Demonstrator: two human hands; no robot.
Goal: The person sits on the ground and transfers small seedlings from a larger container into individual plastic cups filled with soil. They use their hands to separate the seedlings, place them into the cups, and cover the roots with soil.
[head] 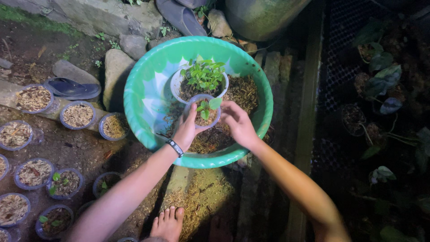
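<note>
We take the large round green plastic basin [148, 89] as our landmark. It sits on stony ground, and a layer of brown coarse potting mix [244, 92] covers the side of its floor nearer the person and to their right.

Inside the basin, toward its far side, stands a white plastic pot crowded with green seedlings [200, 80]. Just on the near side of that pot, and over the middle of the basin, is a small clear plastic cup filled with potting mix and holding one green seedling [204, 112]. The cup stands upright, its long axis vertical, with the seedling's leaves rising above its rim.

Both of our hands are over the basin's near half, and the cup lies between them. Our left hand [187, 130], with a black band at the wrist, cradles the cup from below and from the left, thumb up along its wall. Our right hand [237, 123] meets the cup's right rim with its fingertips; whether those fingers press or only touch, we cannot tell. The left hand is the nearer and carries the weight.

Outside the basin, to its left, several similar clear cups of potting mix [77, 115] stand in rows on the soil. Below the basin's near rim, a bare foot [168, 222] rests on the ground.
</note>
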